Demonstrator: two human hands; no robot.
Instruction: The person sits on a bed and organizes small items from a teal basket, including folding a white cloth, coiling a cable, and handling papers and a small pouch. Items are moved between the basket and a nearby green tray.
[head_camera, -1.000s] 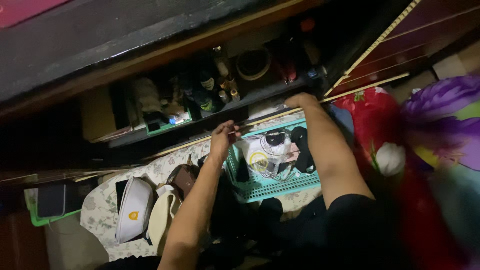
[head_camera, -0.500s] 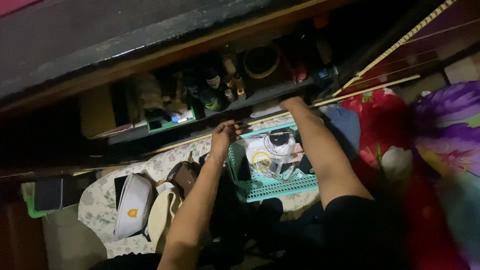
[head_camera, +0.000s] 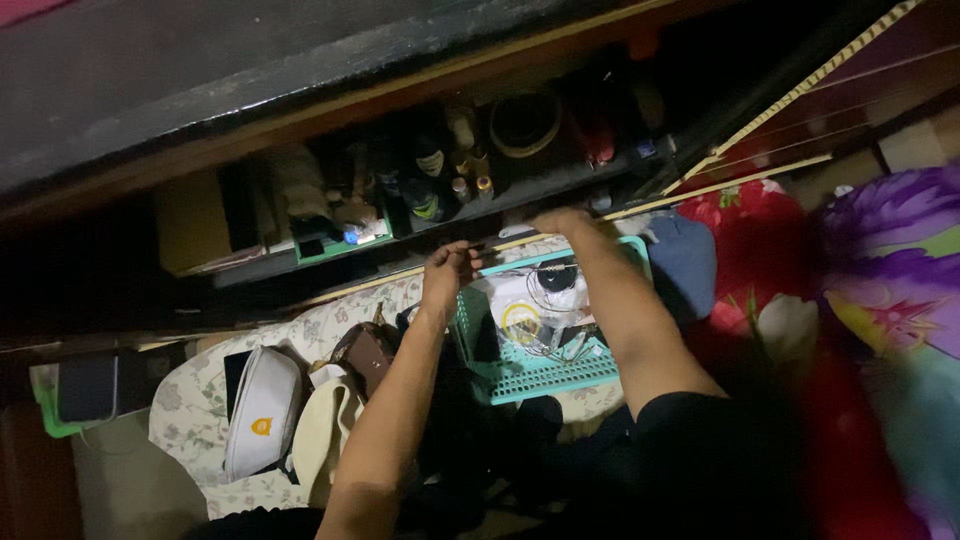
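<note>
My left hand (head_camera: 446, 270) curls its fingers over the thin pale-edged front lip of a dark shelf (head_camera: 560, 182). My right hand (head_camera: 560, 221) grips the same lip a little further right, above a teal plastic basket (head_camera: 545, 380). The basket stands on a floral sheet (head_camera: 190, 400) and holds a white pouch (head_camera: 520, 305), dark glasses and tangled cables. On the shelf behind the lip stand small bottles (head_camera: 425, 185) and a round dark bowl (head_camera: 525, 120).
Left of my arm lie a white pouch with a yellow badge (head_camera: 255, 410), a cream bag (head_camera: 320, 430) and a brown bag (head_camera: 365, 355). A green tray with a dark device (head_camera: 90, 385) sits far left. Red (head_camera: 750, 230) and purple (head_camera: 890, 220) floral fabric and a blue cloth (head_camera: 685, 265) fill the right.
My right hand has slid left along the shelf lip, from beyond the basket's right corner to above its middle. My left hand has stayed put.
</note>
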